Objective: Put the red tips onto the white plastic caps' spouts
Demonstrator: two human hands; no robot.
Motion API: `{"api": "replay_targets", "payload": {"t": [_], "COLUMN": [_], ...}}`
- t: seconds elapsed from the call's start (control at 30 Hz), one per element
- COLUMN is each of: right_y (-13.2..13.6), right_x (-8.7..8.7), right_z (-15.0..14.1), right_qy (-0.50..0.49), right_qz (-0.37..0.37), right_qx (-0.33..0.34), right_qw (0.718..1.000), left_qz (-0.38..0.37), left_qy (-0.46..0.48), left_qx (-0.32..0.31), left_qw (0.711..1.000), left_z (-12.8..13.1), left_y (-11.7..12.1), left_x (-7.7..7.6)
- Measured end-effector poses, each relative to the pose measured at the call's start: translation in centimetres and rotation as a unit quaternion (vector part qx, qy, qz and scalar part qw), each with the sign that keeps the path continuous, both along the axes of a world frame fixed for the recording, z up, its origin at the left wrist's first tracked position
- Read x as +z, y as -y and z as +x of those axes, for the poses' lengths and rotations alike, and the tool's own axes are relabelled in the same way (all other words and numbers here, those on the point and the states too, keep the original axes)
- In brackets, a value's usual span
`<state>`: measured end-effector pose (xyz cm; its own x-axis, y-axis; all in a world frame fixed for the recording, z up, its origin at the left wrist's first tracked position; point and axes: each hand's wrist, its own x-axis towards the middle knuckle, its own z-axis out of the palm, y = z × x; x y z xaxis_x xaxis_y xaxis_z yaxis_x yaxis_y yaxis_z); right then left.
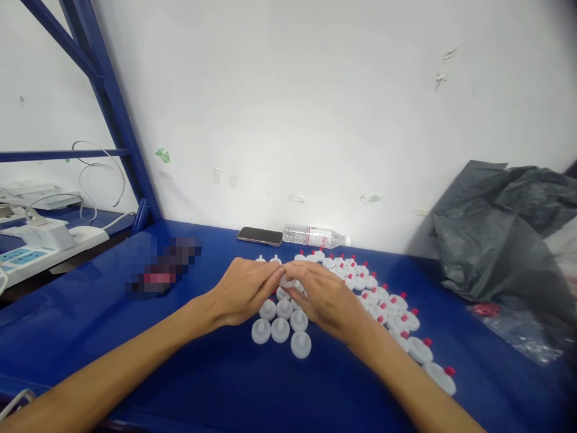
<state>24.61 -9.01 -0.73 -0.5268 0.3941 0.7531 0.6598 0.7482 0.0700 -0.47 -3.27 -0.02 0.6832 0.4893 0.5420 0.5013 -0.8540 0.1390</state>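
Observation:
Both hands meet at the middle of the blue table. Between their fingertips is a translucent white nozzle cap (287, 281), partly hidden. My left hand (246, 290) is closed, its thumb and fingers pressed against the cap's left side. My right hand (325, 296) curls around the cap from the other side. Just below the hands stand several white nozzle caps (280, 330) without red tips, their spouts pointing up. To the right, a slanting group of white nozzle caps with red tips (420, 350) spreads over the table; my right hand and forearm cover part of it.
A phone (260, 236) and a plastic bottle lying on its side (313, 236) are near the wall. At right are a grey plastic bag (505, 228) and a clear bag with red pieces (518, 328). A power strip (49, 255) and blue frame post (115, 108) stand left.

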Motion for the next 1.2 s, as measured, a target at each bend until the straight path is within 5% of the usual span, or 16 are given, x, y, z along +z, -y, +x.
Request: {"api": "replay_targets", "payload": {"t": [0.13, 0.27, 0.33, 0.43, 0.57, 0.87, 1.2], "right_y": [-0.5, -2.0, -2.6, -2.9, -2.2, -0.4, 0.2], "right_x": [0.1, 0.1, 0.1, 0.3, 0.5, 0.7, 0.5], "right_z": [0.6, 4.3, 6.3, 7.4, 6.1, 3.6, 2.3], "right_qy": [0.027, -0.004, -0.017, -0.019, 0.002, 0.035, 0.046], "right_qz": [0.029, 0.045, 0.041, 0.044, 0.049, 0.067, 0.044], "right_qx": [-0.024, -0.169, -0.207, -0.221, -0.197, -0.150, -0.116], "right_qw": [0.999, 0.985, 0.977, 0.974, 0.979, 0.986, 0.991], "left_qz": [-0.166, -0.284, -0.210, -0.060, 0.014, -0.037, -0.128], "left_qy": [0.095, 0.241, 0.239, 0.096, -0.069, -0.136, -0.077], "left_qx": [-0.040, -0.047, -0.019, 0.005, 0.031, 0.180, 0.109], "left_qw": [0.981, 0.927, 0.948, 0.994, 0.997, 0.974, 0.983], "left_z": [0.2, -1.0, -1.8, -2.2, -1.7, -2.3, -3.2], "left_y": [0.1, -0.6, -1.4, -2.2, -2.1, -3.3, -5.1], "left_x": [0.5, 0.5, 0.3, -0.3, -1.0, -0.2, -1.2]}}
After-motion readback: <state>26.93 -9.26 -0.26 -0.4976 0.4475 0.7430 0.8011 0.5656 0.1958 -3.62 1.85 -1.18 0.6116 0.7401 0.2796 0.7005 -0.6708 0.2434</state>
